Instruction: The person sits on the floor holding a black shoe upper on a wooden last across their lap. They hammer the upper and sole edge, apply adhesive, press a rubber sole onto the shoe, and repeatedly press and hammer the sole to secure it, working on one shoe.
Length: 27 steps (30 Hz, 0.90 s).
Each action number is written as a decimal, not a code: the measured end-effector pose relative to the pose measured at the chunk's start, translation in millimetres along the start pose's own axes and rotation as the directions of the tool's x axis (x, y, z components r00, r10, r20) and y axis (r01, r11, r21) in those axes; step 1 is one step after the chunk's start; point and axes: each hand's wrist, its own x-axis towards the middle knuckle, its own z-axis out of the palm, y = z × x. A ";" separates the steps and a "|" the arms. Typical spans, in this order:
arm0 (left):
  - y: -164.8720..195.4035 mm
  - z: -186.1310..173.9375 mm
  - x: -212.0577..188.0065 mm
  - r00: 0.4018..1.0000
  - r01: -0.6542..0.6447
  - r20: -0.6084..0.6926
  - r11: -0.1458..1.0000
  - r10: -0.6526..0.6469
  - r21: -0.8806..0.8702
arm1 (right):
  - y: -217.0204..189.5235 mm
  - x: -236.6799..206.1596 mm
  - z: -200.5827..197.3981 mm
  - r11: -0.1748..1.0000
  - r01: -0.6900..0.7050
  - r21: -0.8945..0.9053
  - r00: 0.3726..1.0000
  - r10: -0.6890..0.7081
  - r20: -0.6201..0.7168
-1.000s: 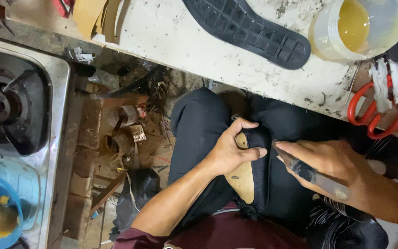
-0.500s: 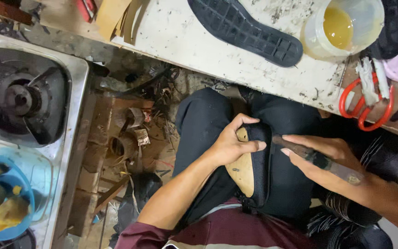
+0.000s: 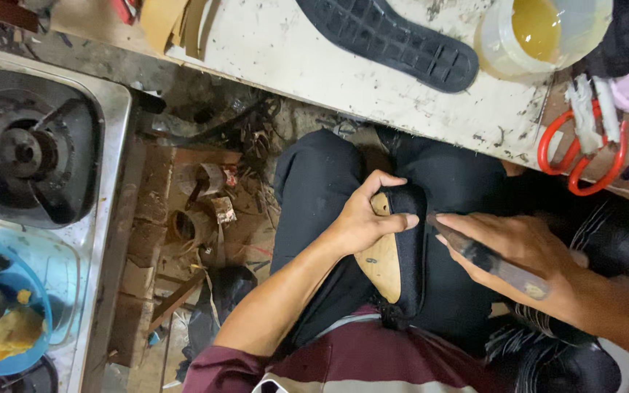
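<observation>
— What were the hands doing?

— The left hand (image 3: 362, 222) was curled shut over the black fabric shoe upper on its tan wooden last (image 3: 394, 251), which lay on the person's lap. The right hand (image 3: 525, 258) was closed around a dark, slim metal tool (image 3: 485, 256), its tip just beside the upper.

— And around them?

— A steel gas burner (image 3: 30, 149) at far left, then a black rubber outsole (image 3: 387, 36) on the stained white worktop (image 3: 271, 51), a clear tub of yellow glue (image 3: 540, 29), and red-handled scissors (image 3: 584, 145) at right.
</observation>
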 end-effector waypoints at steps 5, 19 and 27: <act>-8.9 3.9 4.6 1.000 0.017 -0.009 0.999 -0.017 0.036 | -11.8 26.8 -11.3 0.987 -0.106 -0.122 0.953 0.136 0.270; -11.9 -5.0 1.2 0.998 0.039 0.047 0.995 -0.034 -0.091 | -0.7 -17.1 19.3 0.991 0.132 0.017 0.968 -0.125 -0.217; -10.0 -0.7 1.0 1.000 0.026 0.017 0.998 -0.025 -0.052 | -4.2 -9.7 11.8 0.997 0.049 -0.062 0.997 -0.053 -0.055</act>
